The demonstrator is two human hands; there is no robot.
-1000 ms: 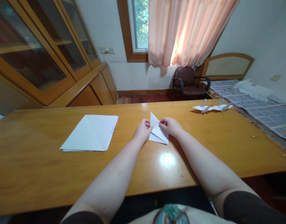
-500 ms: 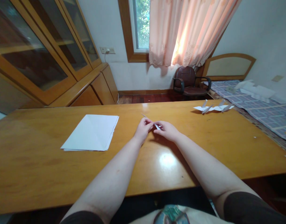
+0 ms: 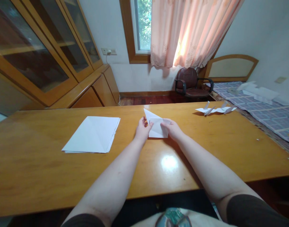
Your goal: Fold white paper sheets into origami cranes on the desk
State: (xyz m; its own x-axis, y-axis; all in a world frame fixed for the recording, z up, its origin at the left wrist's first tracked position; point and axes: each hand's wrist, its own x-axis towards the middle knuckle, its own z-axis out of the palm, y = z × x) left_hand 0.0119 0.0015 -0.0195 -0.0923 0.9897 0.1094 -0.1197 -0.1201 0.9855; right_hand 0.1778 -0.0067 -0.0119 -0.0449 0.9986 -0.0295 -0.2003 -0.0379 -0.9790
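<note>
Between my two hands is a folded sheet of white paper, its broad face turned toward me and one pointed corner rising at the upper left. My left hand pinches its left edge, thumb in front and fingers behind. On the other side my right hand grips the right edge, with the thumb lying on the face of the paper. The paper is held just over the wooden table; whether its lower edge touches the wood I cannot tell.
A stack of white paper sheets lies at the left of the table. Folded white paper figures stand near the far right edge. Beyond are a brown armchair, a bed and a glass-door cabinet.
The folded paper was seen nearly edge-on and now shows its broad face. My hands have moved slightly apart, to its left and right edges.
</note>
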